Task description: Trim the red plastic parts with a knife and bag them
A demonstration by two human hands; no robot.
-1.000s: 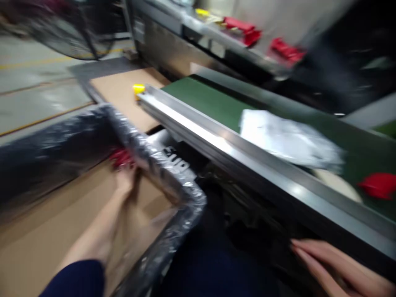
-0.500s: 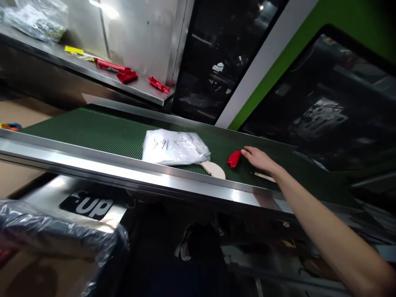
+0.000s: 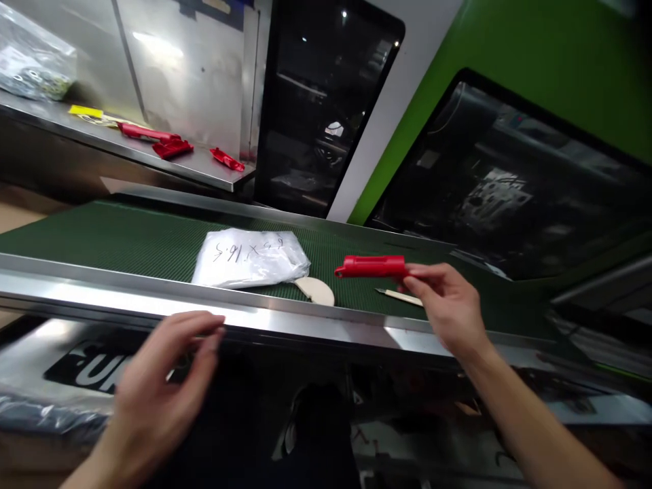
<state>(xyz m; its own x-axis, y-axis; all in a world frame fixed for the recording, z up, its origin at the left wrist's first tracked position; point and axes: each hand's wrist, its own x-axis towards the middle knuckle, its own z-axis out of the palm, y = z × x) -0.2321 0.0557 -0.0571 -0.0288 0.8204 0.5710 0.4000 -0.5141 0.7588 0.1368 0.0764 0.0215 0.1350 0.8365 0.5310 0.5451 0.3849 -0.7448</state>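
My right hand (image 3: 448, 302) pinches one end of a red plastic part (image 3: 374, 266), long and handle-like with a small loop at its far end. The part is held level above the green ribbed conveyor belt (image 3: 137, 227). Below and beside that hand lies a pale pen-like knife (image 3: 402, 296) with a pointed metal tip. My left hand (image 3: 163, 387), slightly blurred, is in front of the belt's metal rail (image 3: 255, 316). Its thumb and fingers curve loosely, and nothing shows between them. Between the hands, a clear plastic bag (image 3: 249, 261) with handwritten figures rests on the belt, beside a cream rounded piece (image 3: 318, 291).
On a metal shelf (image 3: 204, 173) at the back left lie several red plastic pieces (image 3: 173, 147), a yellow label (image 3: 85, 111) and a bag of metal parts (image 3: 33, 71). A green machine with dark windows (image 3: 509, 183) stands behind the belt. Plastic-wrapped edging (image 3: 51, 414) is at lower left.
My right hand has picked the red plastic part up off the belt and turned it level. My left hand has come into view at lower left. The view has shifted somewhat.
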